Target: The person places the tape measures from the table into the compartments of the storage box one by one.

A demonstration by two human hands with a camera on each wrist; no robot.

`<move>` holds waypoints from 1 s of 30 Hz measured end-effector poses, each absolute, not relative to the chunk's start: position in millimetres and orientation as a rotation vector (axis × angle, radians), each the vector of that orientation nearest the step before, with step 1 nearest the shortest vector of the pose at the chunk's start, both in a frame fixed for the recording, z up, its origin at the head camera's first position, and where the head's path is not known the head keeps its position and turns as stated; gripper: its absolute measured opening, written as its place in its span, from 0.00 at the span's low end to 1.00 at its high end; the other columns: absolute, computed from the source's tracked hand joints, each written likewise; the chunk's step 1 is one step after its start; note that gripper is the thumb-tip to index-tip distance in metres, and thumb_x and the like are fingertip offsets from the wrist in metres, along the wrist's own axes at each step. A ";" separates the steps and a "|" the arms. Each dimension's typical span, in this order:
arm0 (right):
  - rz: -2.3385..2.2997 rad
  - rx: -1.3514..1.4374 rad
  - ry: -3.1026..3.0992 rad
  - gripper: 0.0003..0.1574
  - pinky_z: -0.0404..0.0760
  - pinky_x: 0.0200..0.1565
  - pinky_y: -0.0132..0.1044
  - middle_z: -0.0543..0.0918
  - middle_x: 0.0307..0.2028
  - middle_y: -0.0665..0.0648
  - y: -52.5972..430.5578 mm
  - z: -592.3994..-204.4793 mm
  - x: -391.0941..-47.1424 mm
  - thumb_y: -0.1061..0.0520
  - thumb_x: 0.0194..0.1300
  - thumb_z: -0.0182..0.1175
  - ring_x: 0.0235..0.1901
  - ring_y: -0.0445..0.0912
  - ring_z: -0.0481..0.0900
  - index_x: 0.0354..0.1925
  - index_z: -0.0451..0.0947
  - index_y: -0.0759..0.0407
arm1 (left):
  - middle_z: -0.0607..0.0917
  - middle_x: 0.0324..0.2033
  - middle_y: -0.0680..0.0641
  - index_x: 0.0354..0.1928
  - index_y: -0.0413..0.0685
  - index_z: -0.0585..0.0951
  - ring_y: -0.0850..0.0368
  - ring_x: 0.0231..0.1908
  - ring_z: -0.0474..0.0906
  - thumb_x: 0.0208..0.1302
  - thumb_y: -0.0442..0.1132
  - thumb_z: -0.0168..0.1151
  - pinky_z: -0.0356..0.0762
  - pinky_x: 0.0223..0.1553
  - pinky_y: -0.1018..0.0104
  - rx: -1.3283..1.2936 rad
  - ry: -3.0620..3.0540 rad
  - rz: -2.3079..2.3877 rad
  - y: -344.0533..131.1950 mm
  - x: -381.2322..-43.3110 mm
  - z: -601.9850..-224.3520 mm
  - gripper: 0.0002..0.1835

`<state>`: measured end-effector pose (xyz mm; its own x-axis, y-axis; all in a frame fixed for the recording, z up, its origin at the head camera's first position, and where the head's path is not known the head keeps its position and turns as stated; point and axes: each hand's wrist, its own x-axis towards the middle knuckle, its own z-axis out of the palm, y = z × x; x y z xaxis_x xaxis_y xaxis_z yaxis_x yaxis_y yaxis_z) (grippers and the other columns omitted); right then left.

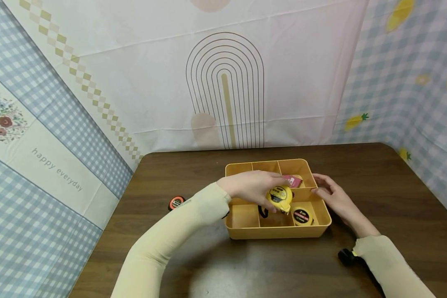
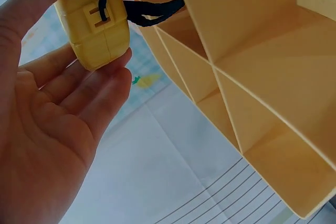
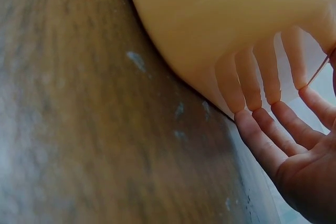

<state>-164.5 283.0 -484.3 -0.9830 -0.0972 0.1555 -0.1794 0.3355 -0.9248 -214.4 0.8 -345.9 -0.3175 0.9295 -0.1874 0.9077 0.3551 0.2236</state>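
Observation:
My left hand [image 1: 255, 186] grips a yellow tape measure [image 1: 280, 198] above the middle of a yellow divided box [image 1: 279, 233]. From this tape measure a black wrist strap [image 2: 152, 13] hangs, seen in the left wrist view. At the box's right side is my right hand [image 1: 337, 200]; its fingertips [image 3: 243, 121] touch the outer wall in the right wrist view, fingers fairly straight. Another yellow tape measure, marked 2m [image 1: 302, 216], lies in the front right compartment. A pink item [image 1: 292, 181] sits in the back right compartment, partly visible.
An orange-and-black tape measure [image 1: 176, 202] lies on the dark wooden table [image 1: 223, 269] left of the box, beside my left sleeve. A black object with a bit of yellow [image 1: 346, 257] lies near my right forearm, partly hidden. Patterned cloth [image 1: 156, 95] hangs behind the table.

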 end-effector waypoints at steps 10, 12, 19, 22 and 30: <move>1.768 0.249 -2.509 0.32 0.76 0.45 0.22 0.67 0.64 0.78 283.8 -484.2 -164.8 0.62 0.77 0.52 0.46 0.23 0.73 0.73 0.57 0.72 | 0.76 0.62 0.50 0.72 0.46 0.68 0.63 0.54 0.75 0.58 0.53 0.74 0.67 0.60 0.73 1.662 2.318 0.091 -4.0 -213.8 -356.0 0.43; 1.772 0.249 -2.503 0.32 0.75 0.45 0.21 0.67 0.64 0.78 283.3 -484.2 -164.8 0.63 0.76 0.53 0.46 0.23 0.73 0.72 0.57 0.72 | 0.76 0.61 0.51 0.72 0.46 0.69 0.63 0.54 0.75 0.58 0.54 0.74 0.67 0.60 0.73 1.660 2.320 0.081 -4.7 -213.4 -358.1 0.43; 1.748 0.234 -2.526 0.33 0.74 0.46 0.20 0.67 0.65 0.77 284.1 -483.2 -164.2 0.60 0.77 0.53 0.47 0.25 0.73 0.73 0.57 0.70 | 0.78 0.58 0.52 0.69 0.48 0.71 0.65 0.54 0.74 0.58 0.53 0.75 0.66 0.60 0.75 1.628 2.320 0.059 -5.9 -212.4 -364.1 0.40; 1.740 0.225 -2.532 0.34 0.74 0.46 0.20 0.67 0.66 0.76 284.9 -482.6 -164.5 0.58 0.77 0.54 0.49 0.26 0.72 0.73 0.57 0.69 | 0.77 0.60 0.52 0.70 0.47 0.70 0.64 0.56 0.74 0.58 0.53 0.75 0.65 0.61 0.75 1.624 2.313 0.029 -5.2 -212.1 -366.6 0.41; 1.761 0.238 -2.527 0.34 0.74 0.46 0.20 0.67 0.66 0.77 284.9 -483.6 -165.0 0.59 0.77 0.54 0.48 0.23 0.72 0.73 0.57 0.70 | 0.76 0.63 0.49 0.72 0.46 0.69 0.60 0.60 0.73 0.59 0.53 0.74 0.64 0.64 0.72 1.623 2.297 -0.009 -3.7 -211.4 -372.1 0.42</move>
